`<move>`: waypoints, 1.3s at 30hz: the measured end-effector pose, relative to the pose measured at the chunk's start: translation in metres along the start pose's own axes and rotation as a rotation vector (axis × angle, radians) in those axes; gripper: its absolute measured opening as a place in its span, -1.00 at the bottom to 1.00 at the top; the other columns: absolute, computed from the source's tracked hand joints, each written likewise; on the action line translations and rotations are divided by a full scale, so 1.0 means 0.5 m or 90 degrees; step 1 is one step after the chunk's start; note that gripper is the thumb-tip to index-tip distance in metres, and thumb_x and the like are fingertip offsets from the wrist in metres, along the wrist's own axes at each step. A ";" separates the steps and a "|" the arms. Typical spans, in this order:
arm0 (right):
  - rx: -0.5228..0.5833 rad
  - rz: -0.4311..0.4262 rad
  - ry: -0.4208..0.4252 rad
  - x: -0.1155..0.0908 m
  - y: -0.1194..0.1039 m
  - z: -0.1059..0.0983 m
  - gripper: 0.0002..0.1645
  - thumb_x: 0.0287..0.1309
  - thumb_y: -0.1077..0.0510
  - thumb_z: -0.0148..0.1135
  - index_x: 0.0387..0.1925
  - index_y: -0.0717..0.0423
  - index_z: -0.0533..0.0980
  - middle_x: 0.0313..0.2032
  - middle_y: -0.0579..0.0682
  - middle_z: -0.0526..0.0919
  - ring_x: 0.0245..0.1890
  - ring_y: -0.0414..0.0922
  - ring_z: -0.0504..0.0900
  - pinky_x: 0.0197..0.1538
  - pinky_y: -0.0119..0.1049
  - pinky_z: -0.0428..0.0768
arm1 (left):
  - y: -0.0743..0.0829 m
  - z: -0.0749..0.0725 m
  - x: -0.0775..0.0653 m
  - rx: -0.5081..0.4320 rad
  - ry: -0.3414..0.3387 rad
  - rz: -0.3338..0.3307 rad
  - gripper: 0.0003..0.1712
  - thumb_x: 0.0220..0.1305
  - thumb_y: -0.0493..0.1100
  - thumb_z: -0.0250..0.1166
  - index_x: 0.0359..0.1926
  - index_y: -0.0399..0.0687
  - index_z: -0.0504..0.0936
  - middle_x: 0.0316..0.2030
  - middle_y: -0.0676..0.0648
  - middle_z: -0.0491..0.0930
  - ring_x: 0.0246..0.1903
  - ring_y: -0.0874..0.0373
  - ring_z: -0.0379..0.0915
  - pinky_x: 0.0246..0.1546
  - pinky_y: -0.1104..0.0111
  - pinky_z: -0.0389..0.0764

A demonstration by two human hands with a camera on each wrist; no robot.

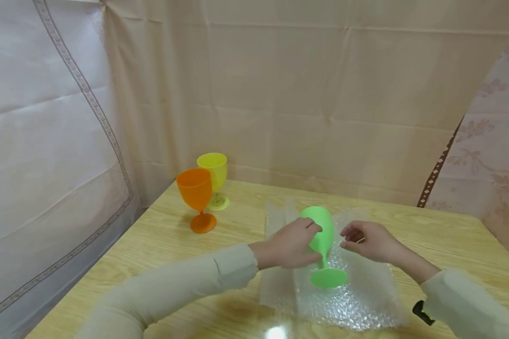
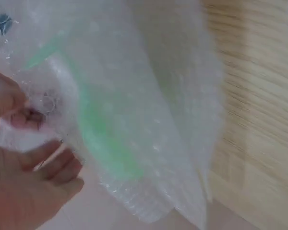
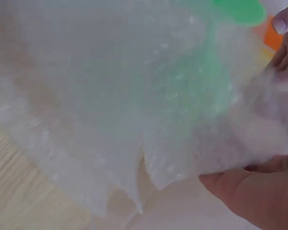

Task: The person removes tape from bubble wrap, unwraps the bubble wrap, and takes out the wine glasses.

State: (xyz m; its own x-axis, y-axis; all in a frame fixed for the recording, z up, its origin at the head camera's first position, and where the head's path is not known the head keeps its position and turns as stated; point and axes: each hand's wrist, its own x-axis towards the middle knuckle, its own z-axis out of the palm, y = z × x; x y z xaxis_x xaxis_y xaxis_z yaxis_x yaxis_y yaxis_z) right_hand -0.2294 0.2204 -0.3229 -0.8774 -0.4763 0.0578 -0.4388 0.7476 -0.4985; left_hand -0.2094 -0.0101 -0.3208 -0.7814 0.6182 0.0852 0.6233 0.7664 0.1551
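A green goblet (image 1: pixel 321 240) lies on a sheet of bubble wrap (image 1: pixel 356 301), its foot toward me. My left hand (image 1: pixel 290 242) holds the goblet from the left, fingers over the bowl and thumb near the stem. To its right, apart from the goblet, my right hand (image 1: pixel 373 240) hovers above the wrap with loosely curled fingers. Both wrist views are blurred. There the goblet (image 2: pixel 103 129) shows hazily through bubble wrap (image 3: pixel 120 105), with fingers beside the film; contact is hard to make out.
An orange goblet (image 1: pixel 196 190) and a yellow goblet (image 1: pixel 216 176) stand upright at the back left of the wooden table (image 1: pixel 233 226). A beige cloth (image 1: pixel 280 94) hangs behind the table. Something dark (image 1: pixel 423 313) shows beside the right sleeve.
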 end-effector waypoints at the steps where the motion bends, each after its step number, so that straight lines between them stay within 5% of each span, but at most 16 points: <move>1: -0.020 -0.026 -0.001 -0.007 0.002 0.005 -0.65 0.08 0.13 0.35 -0.17 0.29 0.55 -0.30 0.05 0.66 -0.31 -0.14 0.61 -0.31 -0.34 0.64 | -0.006 0.000 -0.005 0.025 -0.010 0.025 -0.34 0.27 0.12 0.21 0.26 -0.16 0.38 0.16 -0.07 0.48 0.16 0.14 0.40 0.17 0.45 0.47; 4: -0.070 -0.079 0.000 -0.029 0.016 0.017 -0.56 -0.02 0.14 0.42 -0.13 0.32 0.53 -0.23 0.11 0.66 -0.28 -0.07 0.62 -0.28 -0.32 0.65 | -0.029 0.010 -0.023 0.071 -0.043 0.058 -0.36 0.27 0.12 0.21 0.24 -0.14 0.41 0.12 -0.05 0.52 0.11 0.15 0.44 0.16 0.44 0.47; 8: -0.108 -0.097 0.002 -0.059 0.040 0.029 -0.44 -0.10 0.12 0.47 -0.06 0.32 0.52 -0.16 0.14 0.66 -0.24 0.00 0.62 -0.24 -0.27 0.63 | -0.060 0.028 -0.046 0.100 -0.084 0.033 -0.37 0.26 0.16 0.21 0.22 -0.08 0.43 0.11 -0.02 0.53 0.11 0.15 0.44 0.18 0.41 0.46; 15: -0.145 -0.080 0.011 -0.092 0.075 0.042 -0.30 -0.23 0.04 0.53 -0.02 0.31 0.53 -0.17 0.11 0.65 -0.21 0.03 0.62 -0.18 -0.06 0.64 | -0.090 0.050 -0.046 0.051 -0.112 -0.009 -0.42 0.24 0.13 0.24 0.15 -0.11 0.49 0.04 -0.04 0.57 0.06 0.13 0.48 0.11 0.40 0.51; 19: -0.162 -0.095 0.031 -0.098 0.086 0.059 -0.30 -0.31 0.07 0.56 -0.05 0.29 0.55 -0.18 0.09 0.64 -0.21 0.03 0.62 -0.16 -0.05 0.65 | -0.095 0.050 -0.014 -0.051 -0.106 -0.068 -0.44 0.24 0.10 0.24 0.11 -0.20 0.50 0.00 -0.11 0.62 0.02 0.07 0.54 0.04 0.37 0.56; 25: -0.188 -0.104 0.040 -0.098 0.091 0.083 -0.33 -0.37 0.15 0.57 -0.08 0.27 0.58 -0.18 0.07 0.61 -0.19 -0.01 0.58 -0.13 -0.12 0.65 | -0.091 0.033 0.049 -0.299 -0.077 -0.273 -0.49 0.28 0.19 0.13 -0.22 -0.23 0.54 -0.38 -0.06 0.56 -0.41 0.14 0.46 -0.34 0.37 0.52; 27: -0.188 -0.109 0.044 -0.098 0.092 0.087 -0.33 -0.37 0.16 0.58 -0.08 0.26 0.58 -0.18 0.05 0.60 -0.19 -0.03 0.58 -0.14 -0.14 0.65 | -0.088 0.027 0.067 -0.394 -0.082 -0.333 -0.38 0.29 0.28 0.08 -0.17 -0.25 0.52 -0.40 -0.05 0.50 -0.44 0.15 0.41 -0.34 0.34 0.52; 32: -0.189 -0.116 0.056 -0.097 0.095 0.093 -0.33 -0.39 0.14 0.59 -0.09 0.21 0.58 -0.20 0.00 0.59 -0.21 -0.06 0.56 -0.15 -0.19 0.64 | -0.072 0.019 0.097 -0.559 -0.108 -0.432 -0.04 0.21 0.46 0.01 0.34 -0.20 0.28 0.07 -0.23 0.56 -0.03 -0.11 0.56 0.07 0.04 0.54; 39: -0.177 -0.134 0.073 -0.097 0.104 0.104 -0.35 -0.39 0.16 0.58 -0.10 0.21 0.58 -0.20 -0.01 0.58 -0.21 -0.06 0.56 -0.16 -0.21 0.63 | -0.042 0.013 0.117 -0.671 -0.103 -0.509 -0.09 0.12 0.41 0.16 0.35 -0.02 0.30 0.23 -0.22 0.43 0.18 -0.18 0.41 0.21 0.01 0.41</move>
State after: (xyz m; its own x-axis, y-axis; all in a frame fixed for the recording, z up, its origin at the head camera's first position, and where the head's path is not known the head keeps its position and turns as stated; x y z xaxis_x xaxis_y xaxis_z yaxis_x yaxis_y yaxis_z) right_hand -0.1996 0.2580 -0.3966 -0.7713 -0.5897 0.2394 -0.6343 0.7434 -0.2124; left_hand -0.2679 0.0111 -0.3252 -0.8607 0.1346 -0.4910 -0.3804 0.4709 0.7959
